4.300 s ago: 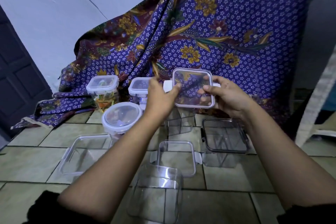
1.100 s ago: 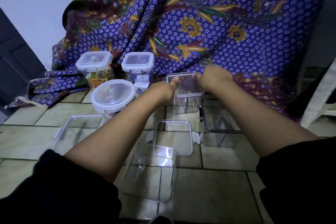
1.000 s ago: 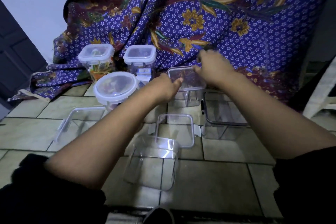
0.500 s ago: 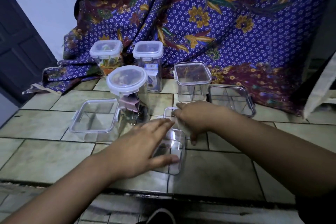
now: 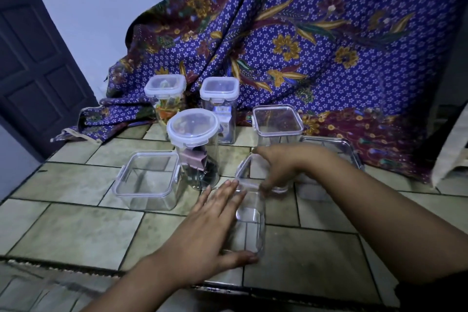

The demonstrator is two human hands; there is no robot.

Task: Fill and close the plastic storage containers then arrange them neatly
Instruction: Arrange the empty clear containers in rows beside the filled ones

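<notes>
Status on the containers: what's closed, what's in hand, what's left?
Done: three filled, lidded containers at the back left, including the round-lidded jar; an empty-looking square container is lidded too. In hand: left hand and right hand on the clear lidless container. Left: the open square container and another behind the right arm.

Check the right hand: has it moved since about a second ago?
Yes. The right hand has left the lidded empty square container by the batik cloth and come nearer, down onto the loose lid on the tiled floor.

closed containers (image 5: 277, 120): 4 | open containers (image 5: 148, 180): 3 | loose lids (image 5: 243, 167): 1
</notes>
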